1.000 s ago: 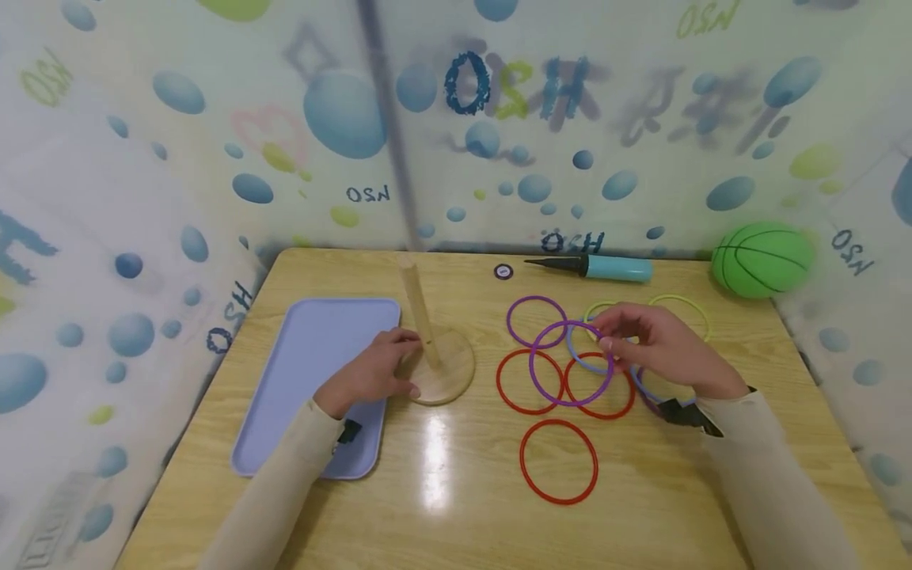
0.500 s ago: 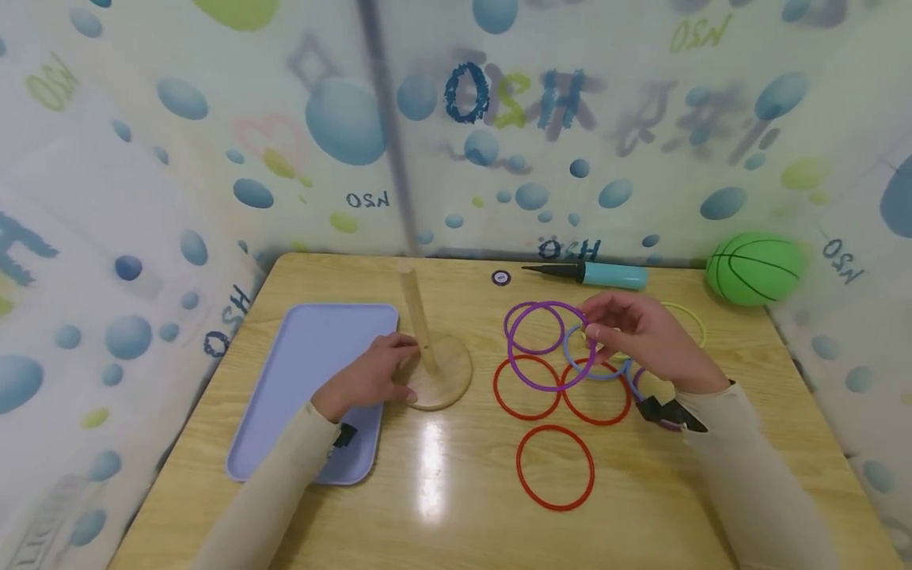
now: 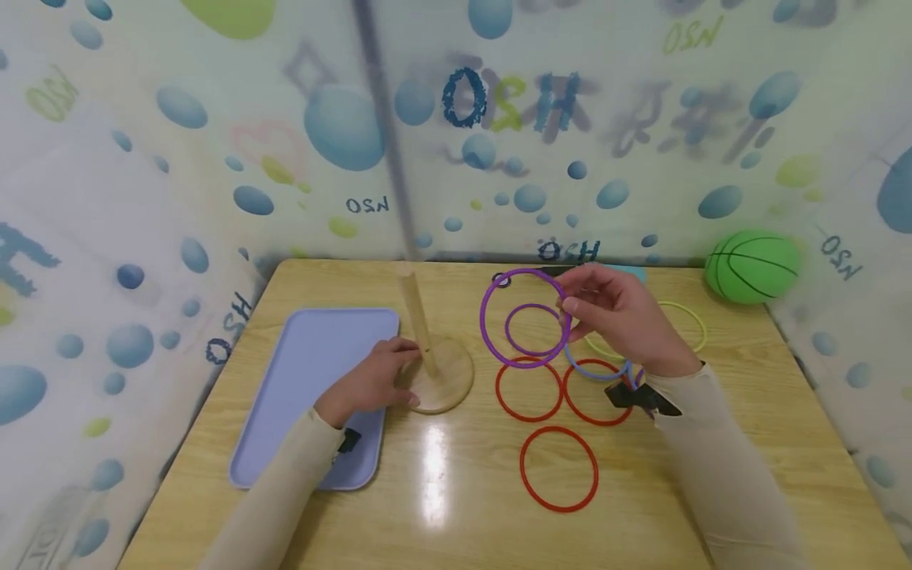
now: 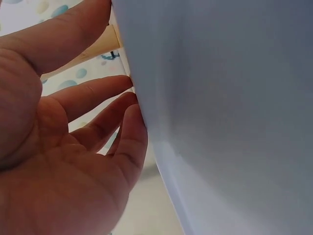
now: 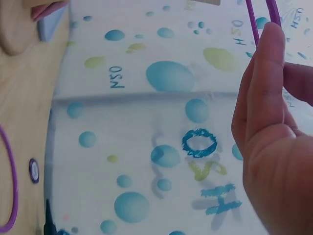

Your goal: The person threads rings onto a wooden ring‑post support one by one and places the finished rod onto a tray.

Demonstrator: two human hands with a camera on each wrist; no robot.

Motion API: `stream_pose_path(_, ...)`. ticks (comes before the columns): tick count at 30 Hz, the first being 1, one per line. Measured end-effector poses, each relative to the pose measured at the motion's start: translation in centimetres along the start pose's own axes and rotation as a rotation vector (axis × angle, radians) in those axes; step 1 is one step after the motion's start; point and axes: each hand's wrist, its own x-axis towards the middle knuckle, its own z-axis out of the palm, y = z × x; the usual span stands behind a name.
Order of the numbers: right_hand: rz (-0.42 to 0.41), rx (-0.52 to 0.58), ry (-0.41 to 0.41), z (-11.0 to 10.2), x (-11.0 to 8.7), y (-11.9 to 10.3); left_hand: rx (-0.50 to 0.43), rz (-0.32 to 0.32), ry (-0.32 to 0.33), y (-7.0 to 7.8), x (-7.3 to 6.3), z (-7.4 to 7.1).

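Note:
My right hand [image 3: 620, 317] pinches a purple ring [image 3: 527, 366] by its right side, holding it tilted up above the table. In the right wrist view part of that ring [image 5: 274, 10] shows beyond the fingers. The left hand [image 3: 374, 376] rests at the left edge of a round wooden base [image 3: 452, 380], thumb in front, fingers near the upright peg [image 3: 416, 313]. Under the held ring lies another purple ring [image 3: 507, 328]. Red rings [image 3: 559, 511] lie flat in front of it. A blue ring [image 3: 597, 378] and yellow rings [image 3: 705, 328] are partly hidden by the right hand.
A pale blue tray [image 3: 328, 356] lies left of the base, partly under the left forearm. At the back are a small round disc [image 3: 502, 279], a turquoise pump [image 3: 630, 273] partly covered by the right hand, and a green ball [image 3: 751, 267]. Printed walls stand behind.
The right hand has carried the purple ring left and upward, away from the other rings and closer to the peg. My left hand has stayed at the base.

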Motion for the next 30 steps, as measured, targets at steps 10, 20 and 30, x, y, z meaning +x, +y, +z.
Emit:
stream_pose_path(10,-0.104,0.293,-0.029,3.4,3.0,-1.2,0.028,0.034,0.005,0.0,0.2,-0.3)
stream_pose_path(20,-0.065,0.365,-0.048,7.5,5.8,-1.7,0.036,0.022,-0.006,0.0,0.1,0.0)
stream_pose_path(30,0.078,0.347,-0.047,9.3,7.2,0.0,0.022,0.009,-0.017,0.2,0.1,-0.3)
